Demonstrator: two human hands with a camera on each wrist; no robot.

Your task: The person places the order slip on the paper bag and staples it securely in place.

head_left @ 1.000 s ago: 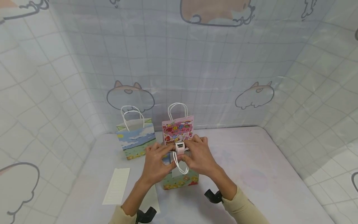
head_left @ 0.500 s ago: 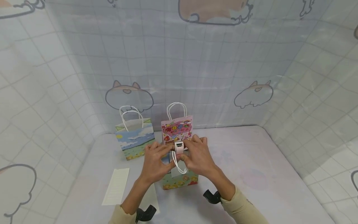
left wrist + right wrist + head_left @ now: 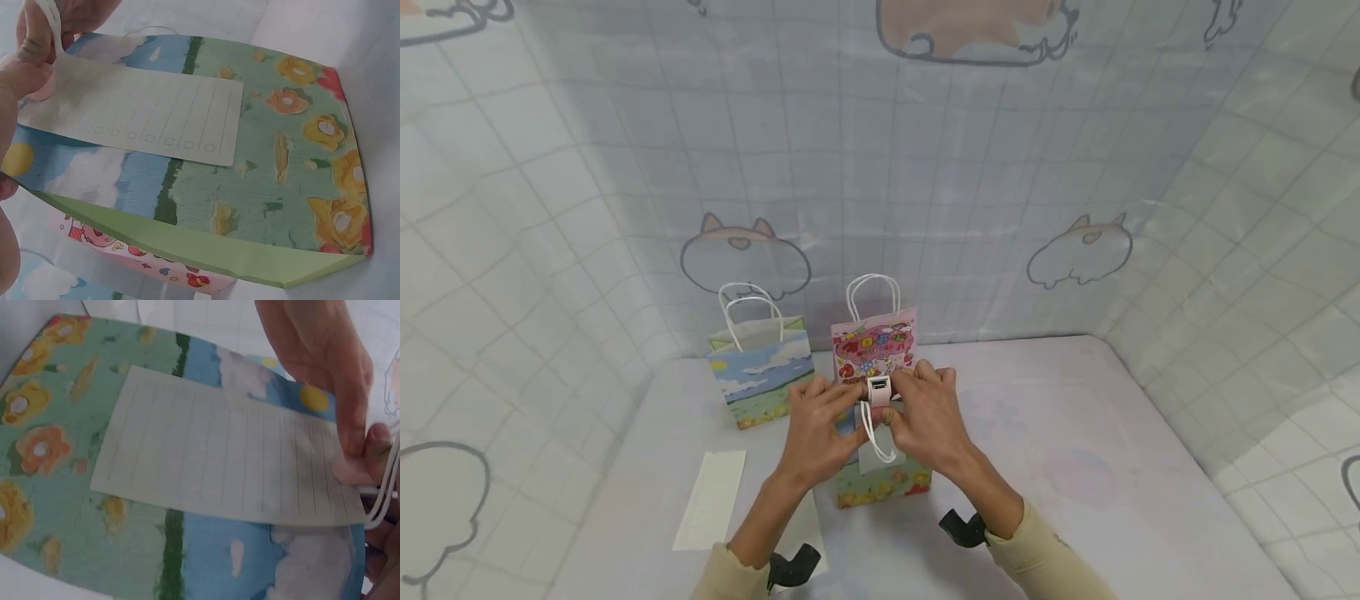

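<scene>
A blue-and-green paper gift bag (image 3: 887, 490) printed with clouds and flowers stands in front of me. On its front lies a lined sheet with small checkboxes (image 3: 219, 456), its top end at the bag's upper edge. A small pink-and-white mini stapler (image 3: 878, 392) straddles that edge over the sheet. My left hand (image 3: 816, 433) squeezes it, thumb on the pink part in front and other fingers behind the bag. From the other side my right hand (image 3: 932, 421) pinches the same stapler. The bag's white cord handle (image 3: 880, 446) hangs forward below the thumbs.
Behind stands a pink cartoon gift bag (image 3: 874, 342) with its handles up. A second cloud-print bag (image 3: 767, 379) is at the back left. Pale paper sheets, one left (image 3: 711, 500) and one partly under my left forearm (image 3: 805, 533), lie on the table (image 3: 1060, 450).
Both hands keep their grip at the bag's upper edge. The right forearm has edged slightly left, and the whole head view has drifted a little.
</scene>
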